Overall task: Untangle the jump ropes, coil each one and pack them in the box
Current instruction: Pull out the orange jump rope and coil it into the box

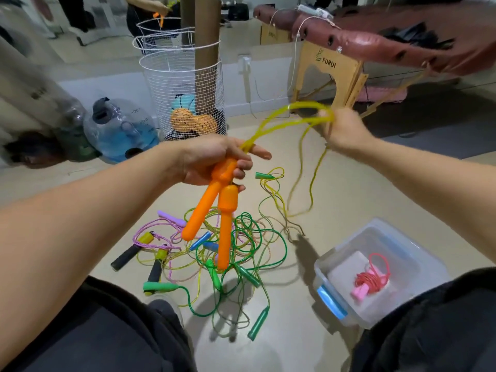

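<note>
My left hand (214,159) grips the tops of two orange handles (212,210) that hang down over the pile. Their yellow cord (276,124) arcs up to my right hand (342,130), which grips a loop of it; the slack drops to the floor. Below lies a tangle of jump ropes (228,245) with green, purple, blue and black-and-yellow handles. The clear plastic box (357,242) sits at the lower right and holds a coiled red rope with pink handles (371,283).
A white wire basket (185,84) with balls stands behind the pile, next to a cardboard tube. A large water bottle (120,130) is at the left. A folding massage table (335,63) stands at the back right. A person stands far back.
</note>
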